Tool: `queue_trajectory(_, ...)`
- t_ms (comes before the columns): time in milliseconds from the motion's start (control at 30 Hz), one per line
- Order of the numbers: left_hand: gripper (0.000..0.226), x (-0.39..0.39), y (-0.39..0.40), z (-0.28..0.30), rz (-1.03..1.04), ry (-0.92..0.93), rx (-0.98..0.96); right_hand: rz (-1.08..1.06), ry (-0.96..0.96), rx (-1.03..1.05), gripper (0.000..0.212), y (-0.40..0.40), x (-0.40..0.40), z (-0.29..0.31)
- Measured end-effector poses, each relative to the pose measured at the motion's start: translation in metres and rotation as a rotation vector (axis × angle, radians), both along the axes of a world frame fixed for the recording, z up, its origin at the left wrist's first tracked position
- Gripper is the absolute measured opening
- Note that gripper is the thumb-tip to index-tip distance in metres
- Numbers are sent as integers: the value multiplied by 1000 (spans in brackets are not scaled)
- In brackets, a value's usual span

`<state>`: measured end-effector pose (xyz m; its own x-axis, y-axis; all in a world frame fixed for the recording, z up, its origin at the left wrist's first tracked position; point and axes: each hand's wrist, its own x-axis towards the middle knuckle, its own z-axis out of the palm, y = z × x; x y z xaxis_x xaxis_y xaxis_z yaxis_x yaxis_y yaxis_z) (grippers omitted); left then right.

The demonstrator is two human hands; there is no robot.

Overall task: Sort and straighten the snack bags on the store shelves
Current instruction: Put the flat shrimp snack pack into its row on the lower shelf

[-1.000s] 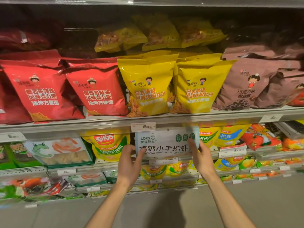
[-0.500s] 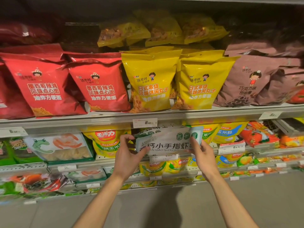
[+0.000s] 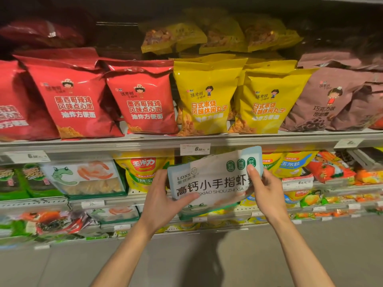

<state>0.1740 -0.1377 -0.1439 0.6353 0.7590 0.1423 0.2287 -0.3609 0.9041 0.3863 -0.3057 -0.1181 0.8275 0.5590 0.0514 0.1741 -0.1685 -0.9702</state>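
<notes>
Both hands on one white bag [image 3: 213, 179], held up in front of the second shelf, just under the top shelf's edge [image 3: 103, 145] and its price tag [image 3: 194, 149]. Tilted, right end higher than left. Front facing the camera: big dark Chinese print, "LOXS" at upper left, three green round badges at upper right, a green frog drawing near the bottom edge.

Left hand [image 3: 163, 200] gripping the bag's left end, thumb laid flat across the lower front, other fingers tucked behind, so can't tell how those sit. Right hand [image 3: 267, 192] pinching the right end, thumb pressed on the front by the badges, fingers curled round the back edge, close together.

Top shelf behind: red bags [image 3: 76, 100] on the left, yellow bags [image 3: 207, 100] in the middle, brown bags [image 3: 323, 100] on the right, all standing but leaning a bit. More yellow packs [image 3: 172, 38] piled farther back and higher, lying flat.

Second shelf: a matching frog bag [image 3: 87, 177] to the left of the hands, green packs [image 3: 18, 181] beyond it, yellow corn bags [image 3: 143, 170] right behind the held bag, orange ones [image 3: 329, 166] off to the right. Lower rows blurry, mixed colours. Grey floor [image 3: 207, 262] below.
</notes>
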Motion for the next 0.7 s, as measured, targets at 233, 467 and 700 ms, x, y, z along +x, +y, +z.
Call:
queue_trajectory(233, 62, -39, 12, 6, 64, 93, -36, 100, 52, -16, 27, 26, -32, -3)
queue_trajectory(467, 52, -103, 42, -2, 170, 106, -243, 258, 180, -43, 33, 71, -82, -22)
queue_trajectory(700, 45, -157, 68, -9, 271, 100, -292, 367, 306, -121, 38, 116, -113, -29)
